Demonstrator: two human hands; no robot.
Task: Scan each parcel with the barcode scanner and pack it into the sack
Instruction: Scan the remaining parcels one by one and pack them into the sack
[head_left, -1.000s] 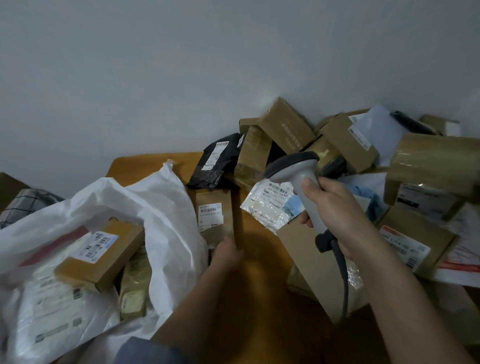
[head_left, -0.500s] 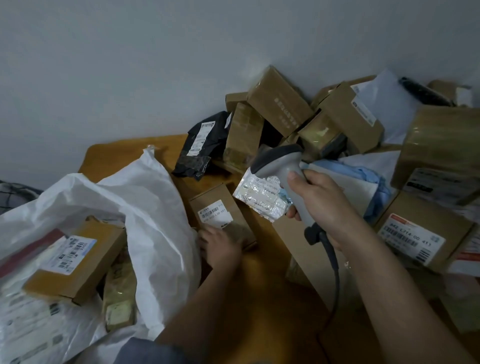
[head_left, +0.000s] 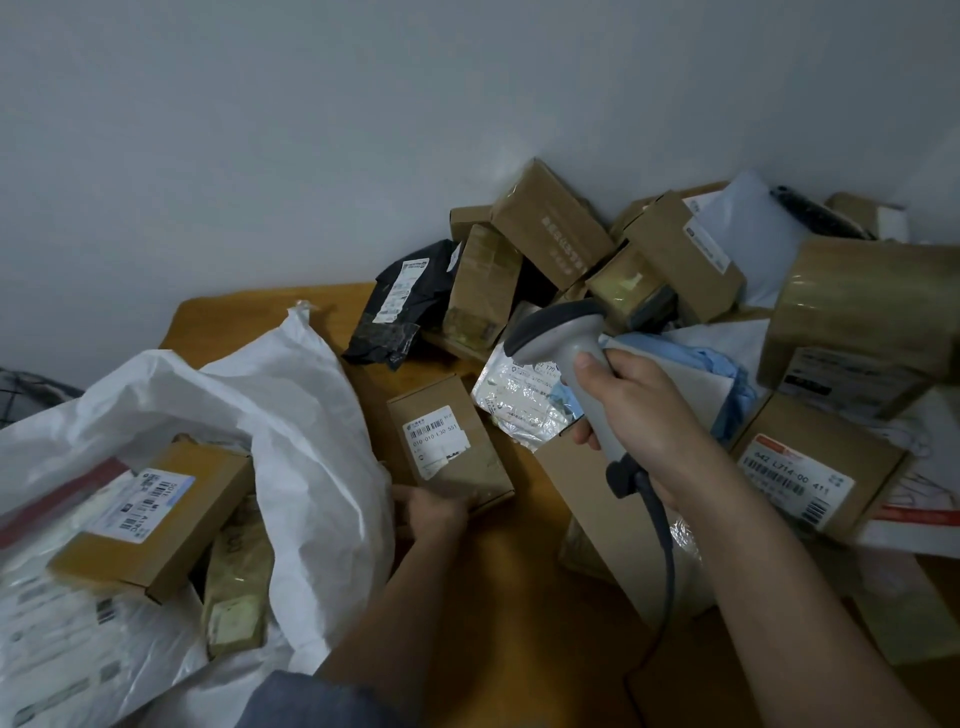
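Wooden table (head_left: 519, 597) against a grey wall. Right hand (head_left: 639, 415) wraps the barcode scanner (head_left: 571, 353), raised over the parcel heap at the far edge. Left hand (head_left: 431, 512) grips a labelled cardboard parcel (head_left: 447, 441) beside the open white sack (head_left: 291, 415) at the left edge.

White woven sack (head_left: 291, 415) lies left on the wooden bench (head_left: 519, 597); small brown cardboard parcel (head_left: 449, 441) just right; parcel heap (head_left: 675, 270) far right.
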